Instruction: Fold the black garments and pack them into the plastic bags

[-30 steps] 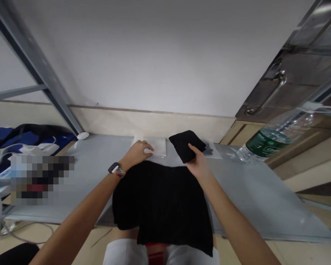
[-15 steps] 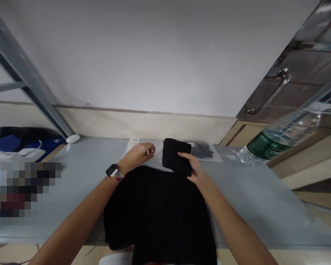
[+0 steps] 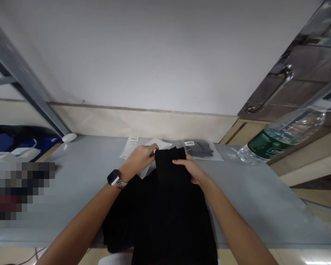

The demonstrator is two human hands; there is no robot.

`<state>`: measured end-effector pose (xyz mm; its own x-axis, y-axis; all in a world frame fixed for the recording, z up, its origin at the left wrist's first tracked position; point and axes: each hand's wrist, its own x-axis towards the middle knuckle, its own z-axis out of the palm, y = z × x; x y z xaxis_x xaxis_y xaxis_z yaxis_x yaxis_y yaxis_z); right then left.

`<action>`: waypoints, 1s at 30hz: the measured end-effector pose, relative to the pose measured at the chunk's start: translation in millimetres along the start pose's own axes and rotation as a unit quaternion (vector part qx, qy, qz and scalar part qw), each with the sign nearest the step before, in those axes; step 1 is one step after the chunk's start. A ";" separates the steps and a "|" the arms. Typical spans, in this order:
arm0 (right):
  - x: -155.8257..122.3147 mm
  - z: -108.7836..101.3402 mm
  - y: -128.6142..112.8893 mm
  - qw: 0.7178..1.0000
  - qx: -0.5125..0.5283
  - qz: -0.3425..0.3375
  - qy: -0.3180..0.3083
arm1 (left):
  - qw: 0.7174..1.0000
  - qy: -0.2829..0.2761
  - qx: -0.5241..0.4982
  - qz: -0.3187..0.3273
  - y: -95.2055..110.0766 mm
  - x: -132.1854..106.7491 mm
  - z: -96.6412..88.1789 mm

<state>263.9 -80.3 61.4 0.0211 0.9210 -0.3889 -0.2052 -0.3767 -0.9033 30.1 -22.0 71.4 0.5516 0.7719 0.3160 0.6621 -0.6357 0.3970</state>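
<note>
My right hand (image 3: pixel 191 170) grips a small folded black cloth (image 3: pixel 171 165) by its right edge, held just above a larger black garment (image 3: pixel 160 217) that drapes over the near edge of the grey table (image 3: pixel 71 191). My left hand (image 3: pixel 139 159), with a watch on the wrist, pinches the mouth of a clear plastic bag (image 3: pixel 150 154) right beside the folded cloth's left edge. The bag is lifted slightly off the table.
A second flat bag holding something dark (image 3: pixel 202 150) lies behind my right hand. A water bottle (image 3: pixel 281 138) lies on its side at the right. A white mouse (image 3: pixel 69 137) rests at the back left by a metal frame. A door with a handle (image 3: pixel 270 96) stands at the right.
My right hand brought the folded black cloth left and nearer, against the bag. My left hand went from resting on the bag to pinching and lifting its edge.
</note>
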 end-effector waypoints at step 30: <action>-4.5 2.9 5.7 0.891 -0.303 -0.302 0.151 | 0.989 -0.016 -0.123 -0.075 43.9 -13.2 26.9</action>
<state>259.8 -86.3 58.6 0.2308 0.9395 0.2530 0.4965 0.1099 -0.8610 65.5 -60.4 61.5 0.4744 0.8544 0.2123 0.5959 -0.4891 0.6370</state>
